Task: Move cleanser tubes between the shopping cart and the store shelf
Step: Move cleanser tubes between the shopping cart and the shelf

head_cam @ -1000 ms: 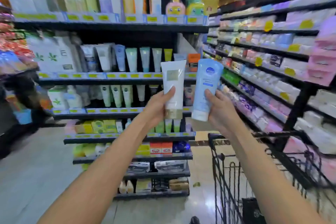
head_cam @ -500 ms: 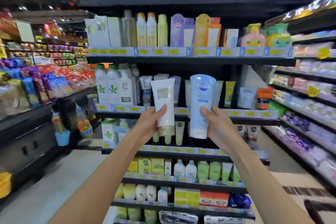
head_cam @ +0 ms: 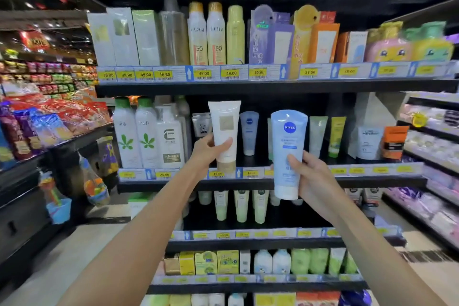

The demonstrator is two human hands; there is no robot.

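My left hand [head_cam: 207, 150] grips a white cleanser tube with a gold cap [head_cam: 224, 129], held upright in front of the middle store shelf [head_cam: 387, 181]. My right hand [head_cam: 310, 176] grips a light blue Nivea cleanser tube [head_cam: 288, 141], cap down, just right of the white one. Both tubes are raised level with that shelf's row of tubes, where a smaller blue Nivea tube [head_cam: 249, 135] stands between them. The shopping cart is out of view.
Tall white bottles with green caps [head_cam: 135, 134] stand left on the same shelf, green and yellow tubes [head_cam: 327, 135] to the right. Shelves above and below are packed with bottles and boxes. A snack display [head_cam: 49, 122] lies left, another aisle rack [head_cam: 432, 146] right.
The view has swung left and closer to the shelf, and the cart has left the frame. Both hands have carried their tubes up toward the middle shelf.
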